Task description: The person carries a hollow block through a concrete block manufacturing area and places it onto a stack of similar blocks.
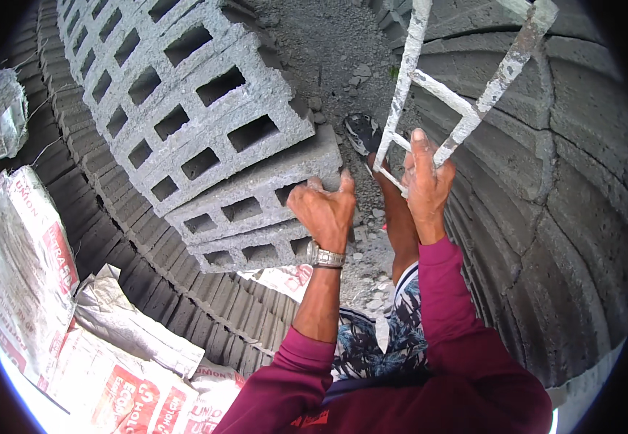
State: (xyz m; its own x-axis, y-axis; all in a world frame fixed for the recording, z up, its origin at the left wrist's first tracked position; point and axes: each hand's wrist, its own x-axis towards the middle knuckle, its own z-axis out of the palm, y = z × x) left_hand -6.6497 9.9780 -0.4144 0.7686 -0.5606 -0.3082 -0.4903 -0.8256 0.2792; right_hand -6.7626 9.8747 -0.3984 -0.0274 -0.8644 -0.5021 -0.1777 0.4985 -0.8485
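Observation:
My left hand (325, 213), with a metal watch on its wrist, curls its fingers over the near end of a grey hollow concrete block (256, 189). That block lies tilted in a stack, between another hollow block (256, 242) below it and a tall bank of hollow blocks (184, 94) with their openings facing me. On the right, my right hand (427, 181) is closed around the lower end of a ladder-like metal frame (444, 94) with worn white paint and crossbars. The thumb points up along the frame. The frame's upper end runs out of view.
Rows of stacked grey concrete pieces curve along the left (162, 253) and rise as a wall (545, 195) on the right. Printed paper sacks (32, 267) lie at lower left. Gravel (328, 58) covers the ground between the stacks, where my shoe (361, 133) stands.

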